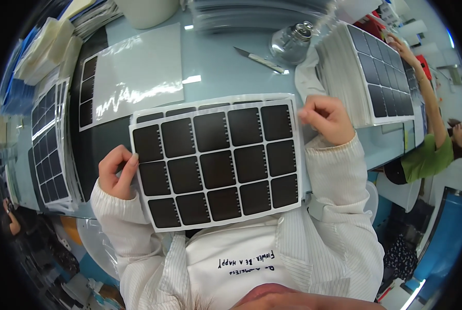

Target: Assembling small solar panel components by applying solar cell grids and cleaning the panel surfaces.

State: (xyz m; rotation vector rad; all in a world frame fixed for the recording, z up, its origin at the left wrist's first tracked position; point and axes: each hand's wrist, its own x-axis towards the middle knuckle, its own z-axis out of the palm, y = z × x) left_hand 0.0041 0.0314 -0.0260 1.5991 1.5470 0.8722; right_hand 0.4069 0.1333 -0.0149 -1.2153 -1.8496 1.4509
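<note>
A white sheet of black rounded squares [218,169], set in rows, is held up in front of my chest. My left hand [118,170] pinches its left edge between thumb and fingers. Behind its top edge shows a second similar sheet [182,110], partly covered. Beside the upper right corner is my right hand [328,120], its fingers curled closed with the tips close to the sheet's edge. Whether they grip the edge or a thin film there is too small to make out.
A craft knife [262,60] and a glass bottle with a metal top [291,44] lie beyond the sheets. A tall stack of sheets [339,77] stands right, more sheets [50,150] left. A glossy film sheet [138,72] is far left. A co-worker's arm [426,93] reaches in.
</note>
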